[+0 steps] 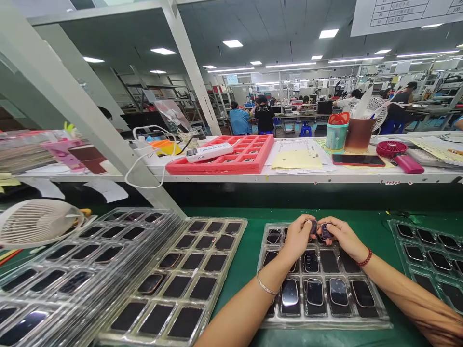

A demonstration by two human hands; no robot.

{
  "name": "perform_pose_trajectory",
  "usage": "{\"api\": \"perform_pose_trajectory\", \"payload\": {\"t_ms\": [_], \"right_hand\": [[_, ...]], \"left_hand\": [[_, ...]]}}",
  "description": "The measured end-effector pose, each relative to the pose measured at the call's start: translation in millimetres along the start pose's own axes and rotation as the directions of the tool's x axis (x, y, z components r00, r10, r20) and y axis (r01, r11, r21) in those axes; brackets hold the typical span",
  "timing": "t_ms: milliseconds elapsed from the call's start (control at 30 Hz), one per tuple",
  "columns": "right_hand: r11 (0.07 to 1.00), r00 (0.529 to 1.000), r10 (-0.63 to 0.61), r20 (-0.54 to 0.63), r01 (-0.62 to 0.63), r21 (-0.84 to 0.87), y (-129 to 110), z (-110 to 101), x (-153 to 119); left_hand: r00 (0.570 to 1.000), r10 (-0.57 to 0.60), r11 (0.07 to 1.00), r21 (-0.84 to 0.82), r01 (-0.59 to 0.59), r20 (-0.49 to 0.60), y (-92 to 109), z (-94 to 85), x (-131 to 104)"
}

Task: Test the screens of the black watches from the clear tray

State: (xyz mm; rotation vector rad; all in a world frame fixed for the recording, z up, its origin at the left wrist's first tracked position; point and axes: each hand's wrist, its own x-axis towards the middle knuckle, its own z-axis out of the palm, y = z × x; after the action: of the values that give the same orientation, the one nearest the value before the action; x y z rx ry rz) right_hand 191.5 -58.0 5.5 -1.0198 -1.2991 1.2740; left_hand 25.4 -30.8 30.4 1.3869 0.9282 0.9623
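Both hands are raised over the back row of a clear plastic tray (325,320) that holds several smartwatch faces. My left hand (299,236) is closed on a small dark watch (311,225), pinched at the fingertips. Close beside it, my right hand (343,235) grips another dark watch (326,231) with small marks on its screen. The two watches are held near each other, with a narrow gap between them. Below the hands, a watch with a lit list (311,262) lies in the tray's middle row.
Left of the tray stands another clear tray (206,255), mostly with black inserts, beside a tall tray stack (83,289) and a white fan (39,221). A further watch tray (430,250) is at right. The shelf (238,179) bears a red foam tray (249,154). People sit far behind.
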Motion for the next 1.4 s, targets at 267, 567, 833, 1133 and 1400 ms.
{"api": "perform_pose_trajectory", "payload": {"t_ms": [267, 567, 833, 1133, 1400], "right_hand": [[0.998, 1.0, -0.028, 0.014, 0.028, -0.063, -1.6, 1.8, 0.1], [0.999, 0.999, -0.024, -0.027, 0.023, -0.043, 3.3, 7.4, 6.4], [0.953, 0.898, -0.3, -0.32, 0.273, -0.127, -54.8, -29.8, -7.6], [0.961, 0.687, -0.277, -0.672, 0.213, -0.178, -211.5, -146.8, 3.0], [0.988, 0.942, -0.146, -0.301, 0.123, -0.095, -109.5, -50.6, -4.2]], "left_hand": [[0.999, 0.005, 1.0, -0.006, -0.005, -0.039, -7.1, -0.8, 2.3], [0.998, 0.067, 0.997, 0.032, -0.067, 0.004, -8.8, -2.7, 5.3], [0.998, 0.06, 0.997, 0.049, -0.06, 0.014, -12.5, -4.2, 5.3], [0.998, 0.051, 0.998, 0.033, -0.052, 0.037, -9.7, -2.3, 3.8], [0.998, 0.056, 0.998, 0.009, -0.056, 0.029, -19.0, -3.9, 11.2]]}}
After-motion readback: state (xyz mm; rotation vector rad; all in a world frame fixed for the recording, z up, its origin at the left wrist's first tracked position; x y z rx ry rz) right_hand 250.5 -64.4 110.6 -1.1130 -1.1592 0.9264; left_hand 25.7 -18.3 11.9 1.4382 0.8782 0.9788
